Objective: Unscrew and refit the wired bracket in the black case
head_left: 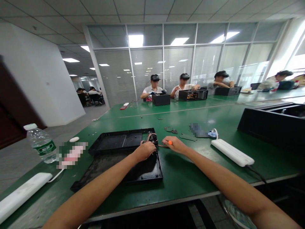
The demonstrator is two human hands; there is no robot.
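Observation:
An opened black plastic casing point(107, 141) lies on the green table, its two shallow halves side by side. Wires and small parts point(152, 137) sit at its right edge. My left hand point(145, 150) is closed at these wires, over the casing's right side; what its fingers hold is too small to make out. Just right of the casing, my right hand point(175, 144) is wrapped round a screwdriver point(170, 142) with an orange handle end, its shaft pointing left toward the wired parts.
On the left stand a water bottle point(45, 146) and a white power strip point(26, 194). Another power strip point(232, 152) and a large black case point(269, 130) are on the right. Dark scraps point(171, 130) lie beyond my hands. Several people work across the table point(133, 119).

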